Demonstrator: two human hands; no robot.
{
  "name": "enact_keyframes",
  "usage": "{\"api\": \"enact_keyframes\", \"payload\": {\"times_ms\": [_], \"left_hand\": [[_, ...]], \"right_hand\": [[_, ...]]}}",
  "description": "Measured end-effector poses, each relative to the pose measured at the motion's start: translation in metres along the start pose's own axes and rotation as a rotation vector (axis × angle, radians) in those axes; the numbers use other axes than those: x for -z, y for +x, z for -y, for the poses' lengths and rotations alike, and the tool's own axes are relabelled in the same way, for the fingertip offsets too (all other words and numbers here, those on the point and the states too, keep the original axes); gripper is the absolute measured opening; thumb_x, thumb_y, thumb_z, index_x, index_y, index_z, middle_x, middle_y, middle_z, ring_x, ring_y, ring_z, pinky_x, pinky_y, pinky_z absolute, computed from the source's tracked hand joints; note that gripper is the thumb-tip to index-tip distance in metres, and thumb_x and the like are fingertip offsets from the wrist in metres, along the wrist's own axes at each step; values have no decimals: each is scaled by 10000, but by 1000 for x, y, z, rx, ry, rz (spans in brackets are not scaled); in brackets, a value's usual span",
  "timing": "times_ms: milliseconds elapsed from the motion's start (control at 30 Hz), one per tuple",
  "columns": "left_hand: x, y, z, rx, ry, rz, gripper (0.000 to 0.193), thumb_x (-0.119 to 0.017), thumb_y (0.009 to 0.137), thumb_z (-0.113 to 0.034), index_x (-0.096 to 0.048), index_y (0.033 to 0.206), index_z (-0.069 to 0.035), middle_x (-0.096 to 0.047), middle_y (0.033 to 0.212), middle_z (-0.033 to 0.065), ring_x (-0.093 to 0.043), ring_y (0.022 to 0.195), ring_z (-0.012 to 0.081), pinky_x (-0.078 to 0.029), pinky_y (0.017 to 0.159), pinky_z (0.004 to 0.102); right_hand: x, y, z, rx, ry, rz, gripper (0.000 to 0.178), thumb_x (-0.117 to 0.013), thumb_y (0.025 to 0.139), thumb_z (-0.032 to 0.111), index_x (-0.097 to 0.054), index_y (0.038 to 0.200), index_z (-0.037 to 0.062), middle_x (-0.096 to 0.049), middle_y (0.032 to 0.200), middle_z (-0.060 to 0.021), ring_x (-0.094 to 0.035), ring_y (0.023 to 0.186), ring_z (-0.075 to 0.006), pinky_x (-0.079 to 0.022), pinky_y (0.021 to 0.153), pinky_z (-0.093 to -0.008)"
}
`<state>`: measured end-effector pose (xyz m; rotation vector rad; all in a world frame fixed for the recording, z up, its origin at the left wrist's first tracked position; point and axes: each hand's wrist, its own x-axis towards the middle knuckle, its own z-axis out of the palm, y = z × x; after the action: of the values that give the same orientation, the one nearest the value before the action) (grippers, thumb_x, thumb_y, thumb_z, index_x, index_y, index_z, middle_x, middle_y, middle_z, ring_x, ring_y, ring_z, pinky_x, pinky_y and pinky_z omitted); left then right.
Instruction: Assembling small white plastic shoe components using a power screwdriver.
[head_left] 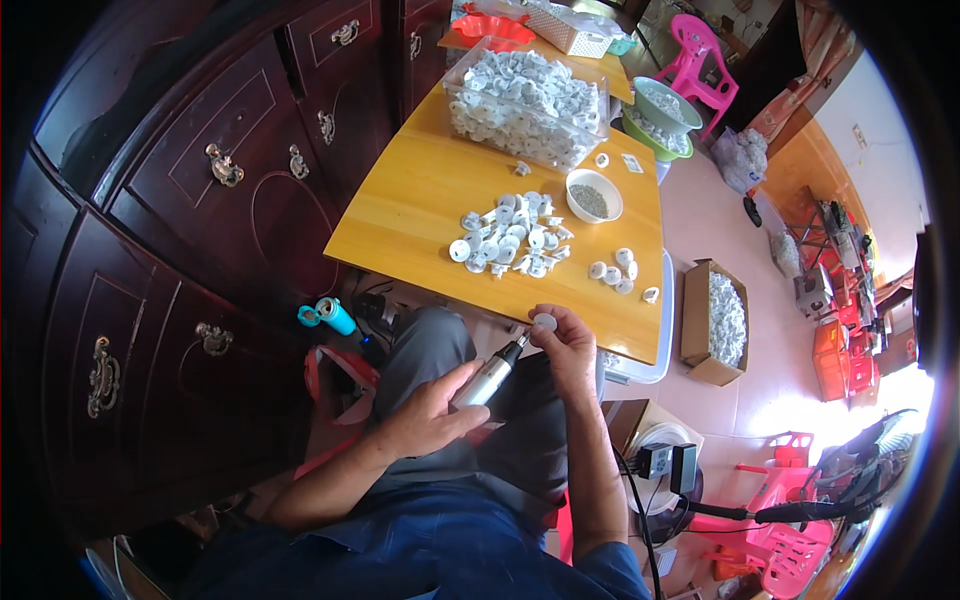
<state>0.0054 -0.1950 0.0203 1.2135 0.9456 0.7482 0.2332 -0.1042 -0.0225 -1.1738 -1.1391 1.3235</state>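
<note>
Yellow-brown wooden worktop (pixel 400 205) at your 12 o'clock, and count-wise you've got one clear bin (pixel 604 112) heaped with white parts at the far end, one white bowl (pixel 602 178) of small grey bits at 1, five loose parts (pixel 613 275) clustered nearer you, a sixth (pixel 650 295) just beside them, plus a middle pile (pixel 510 235) too jumbled to count. Two stacked basins (pixel 675 122) sit past the edge at 1. Dark cabinets (pixel 250 150) fill 10 o'clock; pinkish tile floor (pixel 690 220) at 2 carries one cardboard box (pixel 697 300) of white pieces. Your left hand (pixel 430 415) has its fingers wrapped round one silver power tool (pixel 485 383); your right hand's (pixel 570 350) fingers pinch one white disc (pixel 545 322) right at the tool's tip, by the near edge. Can't tell if they touch. Turquoise bottle (pixel 337 318) near your knee at 10, black cable (pixel 634 490) dangling around 4.
</note>
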Motion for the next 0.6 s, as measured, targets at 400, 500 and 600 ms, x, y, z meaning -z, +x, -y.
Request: {"api": "enact_keyframes", "payload": {"times_ms": [400,500,600], "left_hand": [[-1,1,1,-23,-24,-1,637,-664,907,-146,-382,1448,37,-609,1066,74,-575,804,68,-512,689,246],[-1,1,1,-26,-10,10,642,-648,930,-162,-355,1473,18,-583,999,39,-537,733,50,-480,640,223],[-1,1,3,-50,-10,13,644,-631,955,-174,-330,1497,-2,-557,924,-1,-499,665,30,-445,589,199]], "right_hand": [[10,13,9,183,-690,-202,338,-541,898,-7,-628,1222,35,-692,988,-216,-672,656,-198,-542,637,-335],[11,14,3,294,-716,-256,404,-560,905,-6,-589,1303,53,-686,995,-154,-664,649,-151,-535,617,-296],[9,10,7,375,-672,-358,350,-572,908,7,-605,1255,36,-673,940,-136,-629,615,-147,-518,591,-290]]}}
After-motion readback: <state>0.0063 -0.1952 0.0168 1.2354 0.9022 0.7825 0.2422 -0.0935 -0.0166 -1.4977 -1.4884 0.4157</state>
